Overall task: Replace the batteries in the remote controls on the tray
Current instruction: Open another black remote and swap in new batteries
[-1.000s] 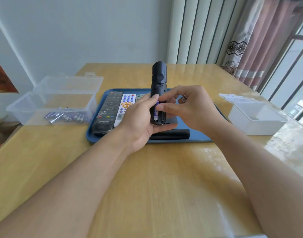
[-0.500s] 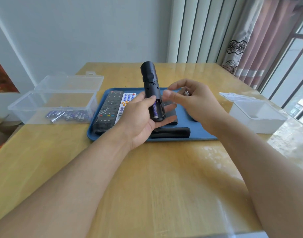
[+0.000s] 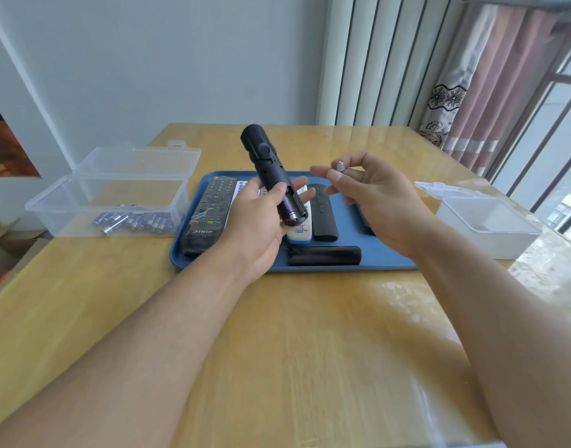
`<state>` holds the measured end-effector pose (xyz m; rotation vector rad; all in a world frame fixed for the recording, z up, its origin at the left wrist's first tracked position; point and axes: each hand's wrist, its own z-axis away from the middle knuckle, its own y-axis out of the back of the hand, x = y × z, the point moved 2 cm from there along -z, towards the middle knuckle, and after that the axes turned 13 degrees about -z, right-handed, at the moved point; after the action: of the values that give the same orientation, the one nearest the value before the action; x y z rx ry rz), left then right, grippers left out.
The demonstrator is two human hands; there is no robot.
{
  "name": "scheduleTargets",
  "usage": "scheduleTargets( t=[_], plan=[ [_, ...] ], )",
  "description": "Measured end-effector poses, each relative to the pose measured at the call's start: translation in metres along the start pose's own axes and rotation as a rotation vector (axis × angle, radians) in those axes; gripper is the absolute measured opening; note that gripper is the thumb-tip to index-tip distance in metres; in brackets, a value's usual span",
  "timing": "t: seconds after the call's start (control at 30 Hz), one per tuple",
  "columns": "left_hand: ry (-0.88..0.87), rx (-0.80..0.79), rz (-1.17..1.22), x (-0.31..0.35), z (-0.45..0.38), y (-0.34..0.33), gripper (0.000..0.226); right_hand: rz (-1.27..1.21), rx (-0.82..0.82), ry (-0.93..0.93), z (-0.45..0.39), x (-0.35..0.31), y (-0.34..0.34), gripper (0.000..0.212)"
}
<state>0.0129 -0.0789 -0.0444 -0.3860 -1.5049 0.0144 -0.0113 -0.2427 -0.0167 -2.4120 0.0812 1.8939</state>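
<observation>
Left hand [image 3: 255,227] grips the black remote [image 3: 271,179] above the tray [image 3: 387,258]; right hand [image 3: 371,195] pinches a battery [image 3: 340,165] (light, slick, probably best held mid-barrel).

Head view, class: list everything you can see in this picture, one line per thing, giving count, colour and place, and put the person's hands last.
Table: one, yellow wood, under everything.
Tray: one, blue, centre of table.
Remotes lying on tray: at least four; large black one at left, white one, slim black one, one more mostly hidden behind the right hand.
Black cover piece: one, near edge of tray.
Held remote: one, black, battery bay open, one purple battery inside.
Loose battery: one, purple and silver, above tray.
Clear box: one, lid open, left of tray, holding many purple batteries.
White box: one, lid open, right of tray.
Left hand: grips held remote.
Right hand: pinches loose battery.
</observation>
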Motion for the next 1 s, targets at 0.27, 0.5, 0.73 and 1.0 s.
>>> scheduleTargets(
  t=[0.27,0.5,0.73,1.0],
  plan=[
    [-0.093,0.117,-0.074,0.005,0.001,0.004,0.028,-0.112,-0.019,0.084,0.006,-0.001,-0.007,0.022],
    [-0.129,0.15,-0.058,0.004,-0.002,0.007,0.034,-0.187,-0.017,0.103,0.008,0.0,-0.013,0.02],
    [-0.144,0.13,-0.081,0.004,-0.001,0.005,0.035,-0.105,0.001,0.121,0.007,0.004,-0.013,0.02],
    [-0.149,0.112,-0.05,0.004,0.003,0.003,0.036,0.203,0.114,0.272,0.013,0.007,-0.016,0.021]
  ],
)
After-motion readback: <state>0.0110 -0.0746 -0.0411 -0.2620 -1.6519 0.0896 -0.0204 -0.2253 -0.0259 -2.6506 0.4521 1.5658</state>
